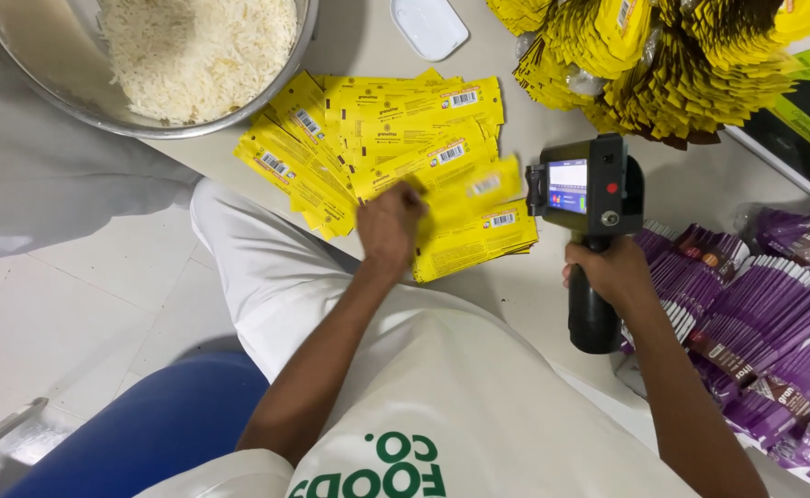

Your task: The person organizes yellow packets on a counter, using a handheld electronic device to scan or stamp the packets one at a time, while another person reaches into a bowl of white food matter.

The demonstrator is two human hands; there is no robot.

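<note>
My left hand [388, 224] pinches a flat yellow pouch [474, 189], blurred with motion, above a fanned pile of yellow pouches [382, 124] on the white table [516, 281]. My right hand [614, 270] grips the black handle of a handheld printer gun [587, 194] with a small lit screen, held upright just right of the pile.
A large steel bowl [36, 69] of white rice sits at the top left. A white lid [429, 25] lies at the top centre. A heap of yellow pouches [663, 60] is at the top right, purple pouches [760, 318] spread at the right. A blue seat [160, 429] is below.
</note>
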